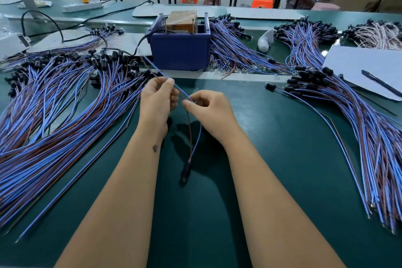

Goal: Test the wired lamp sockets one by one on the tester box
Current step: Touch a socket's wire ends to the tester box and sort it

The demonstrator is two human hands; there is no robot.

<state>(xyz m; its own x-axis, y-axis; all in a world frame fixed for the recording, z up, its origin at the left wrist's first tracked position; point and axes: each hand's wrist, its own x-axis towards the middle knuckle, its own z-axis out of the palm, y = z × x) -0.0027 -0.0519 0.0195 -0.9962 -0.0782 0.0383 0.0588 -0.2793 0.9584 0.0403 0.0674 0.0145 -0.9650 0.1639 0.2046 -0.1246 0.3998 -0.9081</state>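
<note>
My left hand (pixel 157 98) and my right hand (pixel 208 109) are close together above the green mat, each pinching the blue and brown wires of one lamp socket. The wires loop down between my forearms to a black socket (pixel 185 173) that hangs low, blurred. Their free ends point up and left toward the tester box (pixel 180 50), a dark blue bin holding a brown block with metal posts. Big piles of wired sockets lie at my left (pixel 54 98) and at my right (pixel 348 115).
More socket bundles (pixel 239 48) lie behind and right of the box. A grey card with a black pen (pixel 380 82) sits at the right. A white bulb (pixel 266 39), a power strip (pixel 82 6) and black cables lie farther back.
</note>
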